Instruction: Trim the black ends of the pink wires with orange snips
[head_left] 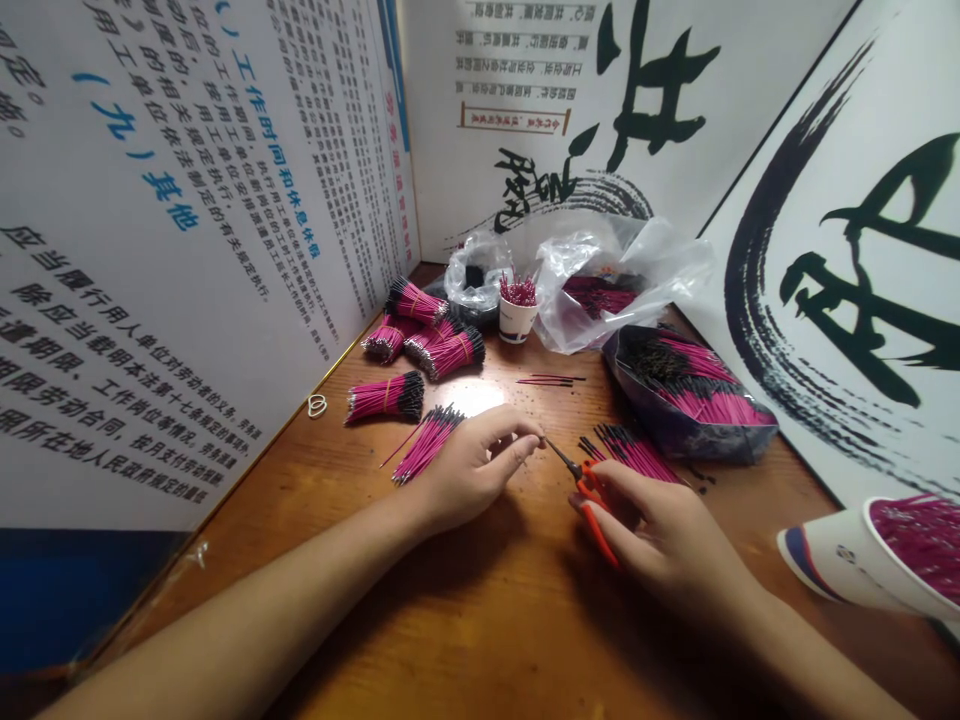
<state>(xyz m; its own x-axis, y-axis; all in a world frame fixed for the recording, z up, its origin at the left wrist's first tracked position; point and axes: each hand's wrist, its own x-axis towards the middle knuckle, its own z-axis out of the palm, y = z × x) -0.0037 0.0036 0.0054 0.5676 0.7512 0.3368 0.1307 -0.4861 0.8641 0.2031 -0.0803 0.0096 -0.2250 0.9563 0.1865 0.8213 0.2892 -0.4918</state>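
**Scissors (591, 484) at the left hand's (480, 462) fingertips, pink wires all over the table (465, 620)**

Ok so, far left is a big printed panel (187, 250), with a little white band (317, 405) lying near its bottom edge. Next, left of center, there's a tied bundle (379, 398) of pink wires with black ends, more bundles (442, 338) stacked just above it, and a loose bunch (427, 455) below, partly behind the left hand.

That hand is mid-frame, thumb and fingertip pressed together. Can't tell what's pinched there, too small. Above it sit a small clear bag (491, 265) and a paper cup (517, 322) packed with wires; a few strays (551, 380) lie below the cup.

The scissors are just right of center, orange handles gripped in the right hand (664, 510), blade tips right by the left fingertips. Up behind is a bigger clear bag (574, 325) with wires inside. Another pile (634, 450) lies just above the right hand, beside an open dark bag (739, 447) full of wires. Lower right edge: a tilted big cup (832, 555), also stuffed with wires.
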